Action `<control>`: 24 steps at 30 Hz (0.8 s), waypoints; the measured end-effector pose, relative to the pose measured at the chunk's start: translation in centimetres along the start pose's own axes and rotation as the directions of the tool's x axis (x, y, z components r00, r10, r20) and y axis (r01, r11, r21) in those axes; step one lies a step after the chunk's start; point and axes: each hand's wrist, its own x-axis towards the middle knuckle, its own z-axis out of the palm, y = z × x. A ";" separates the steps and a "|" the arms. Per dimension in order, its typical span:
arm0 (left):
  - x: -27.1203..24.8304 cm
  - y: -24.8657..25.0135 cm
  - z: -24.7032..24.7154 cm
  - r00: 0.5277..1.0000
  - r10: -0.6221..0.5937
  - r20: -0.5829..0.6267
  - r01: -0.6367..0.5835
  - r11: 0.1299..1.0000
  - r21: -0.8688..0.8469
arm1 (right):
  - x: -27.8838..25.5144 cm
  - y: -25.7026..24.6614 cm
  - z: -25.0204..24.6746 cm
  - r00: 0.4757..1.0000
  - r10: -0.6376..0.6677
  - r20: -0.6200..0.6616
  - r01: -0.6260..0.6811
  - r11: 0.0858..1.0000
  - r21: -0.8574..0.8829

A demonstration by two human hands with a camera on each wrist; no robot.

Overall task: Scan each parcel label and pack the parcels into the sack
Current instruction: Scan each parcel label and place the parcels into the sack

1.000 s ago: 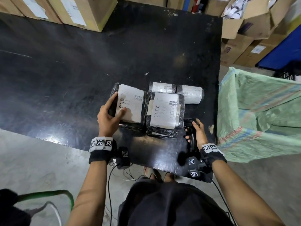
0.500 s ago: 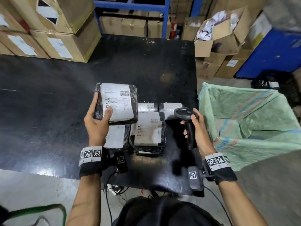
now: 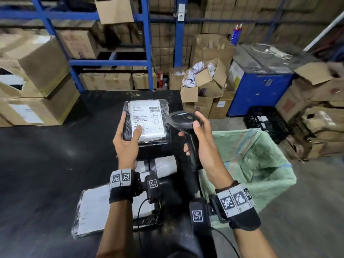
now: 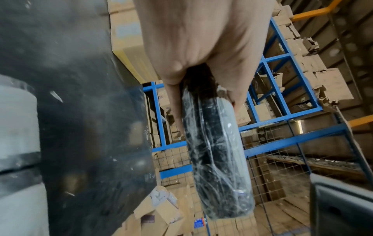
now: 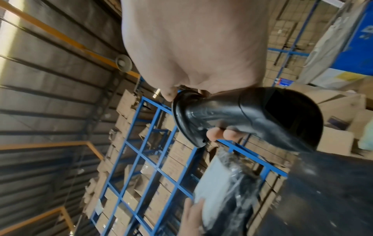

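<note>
The wrapped parcel is held above the black surface, label up, clamped in the left hand grip. The right hand grip is closed on the barcode scanner, just beside the label. Risks: film glare or misaim may void the read; the slick wrap may slip before reaching the green sack.

The head view looks down over both hands; each wrist view looks close along its palm, all sharing the wrapped parcel.
</note>
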 end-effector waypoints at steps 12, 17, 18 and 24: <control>-1.6 -1.4 5.0 0.998 0.064 -0.009 -0.065 0.996 -0.062 | -0.8 -2.6 0.2 0.998 -0.053 -0.035 0.055 0.997 0.051; -2.4 -2.1 4.6 0.998 0.058 -0.006 -0.058 0.998 -0.026 | -0.9 -1.5 0.5 0.998 -0.059 -0.028 0.062 0.994 0.089; -2.6 -2.2 4.5 0.998 0.057 0.001 -0.057 0.998 -0.012 | -0.9 -1.4 0.5 0.998 -0.056 -0.028 0.059 0.993 0.103; -3.5 -2.2 4.5 0.999 0.051 0.001 -0.051 0.999 -0.004 | -1.1 -1.0 0.6 0.999 -0.039 -0.016 0.041 0.992 0.119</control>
